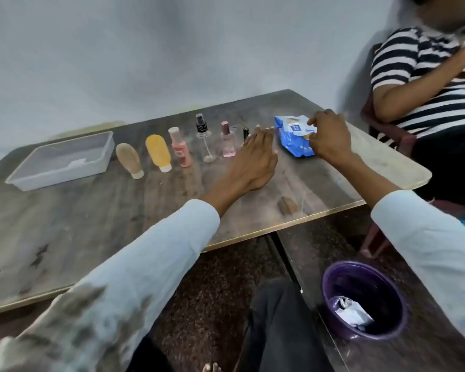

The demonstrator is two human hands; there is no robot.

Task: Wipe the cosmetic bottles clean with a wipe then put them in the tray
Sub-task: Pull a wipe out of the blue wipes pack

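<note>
Right hand [329, 135] pinching at the blue wipes pack [293, 138], left hand [255, 159] flat with straight fingers beside it, six bottles [157, 151] lined up between pack and clear tray [19, 181] on the table [91, 216]

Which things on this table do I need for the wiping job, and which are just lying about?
For the job:
wipes pack, pinched by the right hand
tan tube
yellow tube
pink bottle
clear spray bottle
pink perfume bottle
small black bottle
tray

Lying about:
purple bin
seated onlooker
</note>
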